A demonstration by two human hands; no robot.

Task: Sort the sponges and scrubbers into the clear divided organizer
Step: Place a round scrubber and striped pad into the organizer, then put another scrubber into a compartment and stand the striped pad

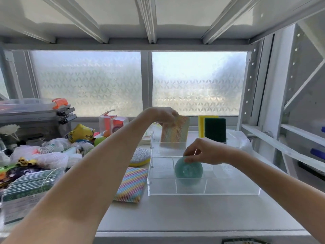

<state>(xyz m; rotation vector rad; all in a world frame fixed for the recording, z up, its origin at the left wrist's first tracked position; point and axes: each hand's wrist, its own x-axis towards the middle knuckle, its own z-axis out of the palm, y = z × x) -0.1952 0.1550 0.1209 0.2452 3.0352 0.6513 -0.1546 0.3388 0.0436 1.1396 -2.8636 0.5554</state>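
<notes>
The clear divided organizer [228, 191] stands on the white shelf. My left hand [167, 115] grips the top edge of a rainbow mesh sponge [175, 132], held upright in the organizer's back left compartment. My right hand [205, 152] pinches the top of a round teal scrubber [188, 170] standing in the front middle compartment. A yellow-and-green sponge [213, 128] stands upright in the back right compartment. Left of the organizer lie a second rainbow mesh sponge [131, 184] and a silver-topped yellow scrubber [140, 156].
A heap of plastic bags, packets and boxes [44, 155] fills the left side of the shelf, under stacked clear bins [35, 113]. A frosted window [137, 83] runs behind. White rack posts [267, 103] stand at the right.
</notes>
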